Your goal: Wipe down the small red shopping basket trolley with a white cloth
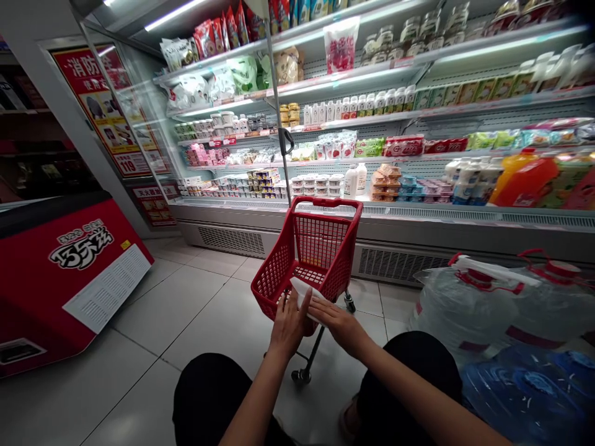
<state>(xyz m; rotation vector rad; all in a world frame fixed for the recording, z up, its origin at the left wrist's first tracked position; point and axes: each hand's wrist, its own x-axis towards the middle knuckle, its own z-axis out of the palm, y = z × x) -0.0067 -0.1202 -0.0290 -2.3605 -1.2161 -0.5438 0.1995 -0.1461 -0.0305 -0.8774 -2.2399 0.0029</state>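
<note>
A folded white tissue (301, 287) is between my two hands, just above the near end of a small red shopping cart (274, 272). My left hand (289, 325) has its thumb against the tissue and its fingers along the other side. From the right, my right hand (341, 323) lays its fingers flat together over the tissue, gripping it. Both hands partly hide the cart's near rim, so I cannot tell whether they touch it. The red mesh basket of the cart stands on a metal frame with black wheels.
Behind the cart runs an open refrigerated display (223, 217) with shelves of dairy and drinks. A red chest freezer (41, 266) stands at the left. Large clear water jugs (469, 303) and blue bottles (530, 384) are close by on the right. My knees (209, 396) flank the cart.
</note>
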